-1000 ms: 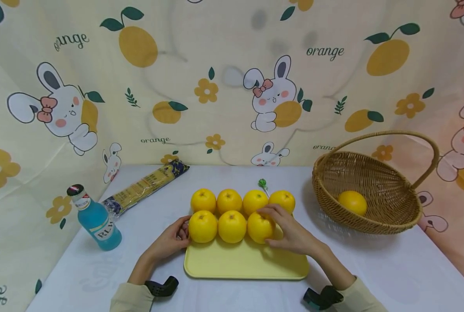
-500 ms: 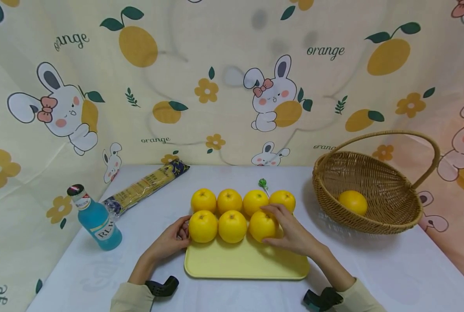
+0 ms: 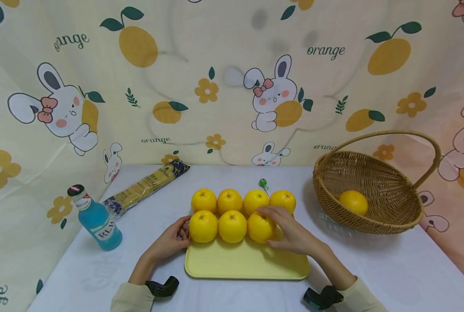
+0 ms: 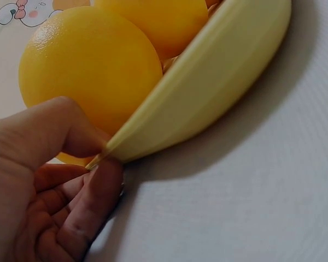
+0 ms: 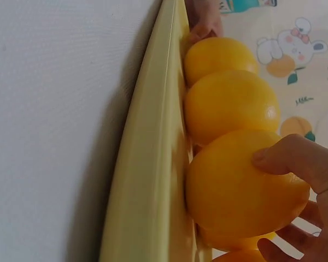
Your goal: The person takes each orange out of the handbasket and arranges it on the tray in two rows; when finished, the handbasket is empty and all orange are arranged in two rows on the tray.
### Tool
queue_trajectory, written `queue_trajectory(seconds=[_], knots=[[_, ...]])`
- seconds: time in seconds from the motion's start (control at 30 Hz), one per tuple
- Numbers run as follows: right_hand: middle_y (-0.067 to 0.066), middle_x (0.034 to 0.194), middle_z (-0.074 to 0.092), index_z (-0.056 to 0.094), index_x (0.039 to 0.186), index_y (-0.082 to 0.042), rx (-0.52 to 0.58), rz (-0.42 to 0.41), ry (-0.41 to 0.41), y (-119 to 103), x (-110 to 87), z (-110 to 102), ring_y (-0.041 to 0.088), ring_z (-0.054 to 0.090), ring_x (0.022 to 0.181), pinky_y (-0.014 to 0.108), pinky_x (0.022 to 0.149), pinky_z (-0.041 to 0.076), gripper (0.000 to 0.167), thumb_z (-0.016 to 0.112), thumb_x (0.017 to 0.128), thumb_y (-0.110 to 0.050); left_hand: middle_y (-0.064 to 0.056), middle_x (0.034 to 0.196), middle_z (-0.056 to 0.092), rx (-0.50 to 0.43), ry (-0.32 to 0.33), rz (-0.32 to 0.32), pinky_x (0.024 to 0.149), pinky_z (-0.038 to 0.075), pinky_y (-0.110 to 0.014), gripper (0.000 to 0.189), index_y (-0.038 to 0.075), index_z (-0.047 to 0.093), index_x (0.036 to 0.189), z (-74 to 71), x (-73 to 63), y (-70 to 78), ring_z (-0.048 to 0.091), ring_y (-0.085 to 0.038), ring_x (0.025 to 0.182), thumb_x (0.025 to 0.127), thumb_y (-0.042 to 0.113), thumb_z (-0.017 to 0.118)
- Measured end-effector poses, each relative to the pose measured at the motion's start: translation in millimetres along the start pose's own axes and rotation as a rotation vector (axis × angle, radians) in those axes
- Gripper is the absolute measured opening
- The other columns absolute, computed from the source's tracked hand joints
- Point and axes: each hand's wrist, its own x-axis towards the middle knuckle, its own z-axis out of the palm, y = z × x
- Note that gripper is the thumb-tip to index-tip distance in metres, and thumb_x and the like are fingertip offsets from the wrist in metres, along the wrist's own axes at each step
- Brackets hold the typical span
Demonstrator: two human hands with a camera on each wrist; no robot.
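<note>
Two rows of oranges sit on a yellow tray in the head view. The front row's right-hand orange is held by my right hand, thumb in front and fingers over its far side. In the right wrist view the thumb lies on that orange, which rests on the tray beside its neighbour. My left hand pinches the tray's left rim between thumb and fingers, as the left wrist view shows at the tray's corner. Close by it is the front-left orange.
A wicker basket holding one orange stands at the right. On the left are a blue bottle and a long gold packet. A green lollipop lies behind the tray.
The held orange shifted slightly right with my right hand half a second ago, then came back left beside the middle orange. My left hand has stayed at the tray's rim.
</note>
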Motion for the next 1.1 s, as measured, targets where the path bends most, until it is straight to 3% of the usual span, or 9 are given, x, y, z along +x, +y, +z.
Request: queue_trajectory(seconds=[0.27,0.43,0.6,0.73,0.83,0.9,0.97,1.1], knots=[[0.005,0.137,0.038,0.039,0.139,-0.017,0.025,0.056,0.010,1.3,-1.0,-0.8,0.024,0.036,0.125,0.051,0.100,0.038,0.082,0.080,0.068,-0.023,-0.011,0.099,0.045,0.014,0.008,-0.011,0.067,0.042,-0.018,0.070,0.000,0.033,0.138,1.0,1.1,-1.4,0.045,-0.018,0.083,0.076,0.002,0.066],[0.006,0.137,0.040,0.040,0.138,-0.014,0.024,0.037,0.066,3.4,-1.2,-11.4,0.024,0.039,0.124,0.049,0.097,0.041,0.080,0.080,0.070,-0.026,-0.011,0.099,0.045,0.012,0.002,-0.009,0.066,0.042,-0.019,0.071,0.000,0.032,0.139,1.2,0.6,1.0,0.044,-0.019,0.083,0.076,0.002,0.066],[0.008,0.127,0.051,0.051,0.129,-0.008,-0.007,-0.009,0.272,13.1,-1.6,-43.0,0.019,0.048,0.114,0.031,0.093,0.045,0.063,0.078,0.072,-0.011,-0.012,0.100,0.045,-0.002,0.000,-0.009,0.066,0.041,-0.019,0.072,0.000,0.032,0.139,1.3,0.9,2.8,0.044,-0.020,0.084,0.076,0.001,0.066],[0.014,0.108,0.061,0.061,0.111,0.002,-0.026,-0.049,0.528,22.5,-2.1,-85.7,0.015,0.055,0.098,0.017,0.085,0.045,0.047,0.073,0.066,0.011,-0.011,0.099,0.045,0.001,-0.001,-0.006,0.066,0.042,-0.019,0.072,0.000,0.032,0.139,1.6,1.8,2.4,0.044,-0.020,0.083,0.076,0.001,0.066],[0.015,0.097,0.064,0.065,0.101,0.005,-0.078,-0.020,0.641,28.3,-5.1,-121.1,0.008,0.056,0.089,0.013,0.079,0.045,0.039,0.071,0.065,0.017,-0.011,0.099,0.045,0.001,0.001,-0.012,0.066,0.042,-0.019,0.071,0.000,0.032,0.139,1.9,2.6,0.7,0.045,-0.019,0.083,0.076,0.001,0.066],[0.011,0.091,0.064,0.066,0.099,0.003,-0.120,0.045,0.632,33.5,-8.9,-143.4,0.002,0.056,0.083,0.009,0.075,0.044,0.031,0.071,0.070,0.013,-0.010,0.099,0.045,0.006,0.004,-0.019,0.066,0.042,-0.019,0.071,0.001,0.033,0.139,2.2,2.9,-0.4,0.045,-0.018,0.082,0.076,0.002,0.066],[0.007,0.090,0.064,0.066,0.099,0.001,-0.143,0.142,0.567,39.6,-13.7,-163.9,-0.004,0.054,0.079,0.005,0.071,0.042,0.024,0.070,0.076,0.006,-0.010,0.099,0.045,0.009,0.010,-0.030,0.067,0.042,-0.019,0.071,0.001,0.034,0.139,2.4,2.4,-1.0,0.045,-0.018,0.083,0.076,0.002,0.066],[0.009,0.096,0.063,0.063,0.107,-0.001,-0.109,0.366,0.343,56.2,-20.2,-196.2,-0.010,0.052,0.077,0.002,0.067,0.040,0.022,0.062,0.088,-0.012,-0.010,0.100,0.044,0.008,0.020,-0.036,0.067,0.042,-0.019,0.071,0.001,0.034,0.139,1.1,0.2,0.1,0.045,-0.018,0.084,0.076,0.002,0.066]])
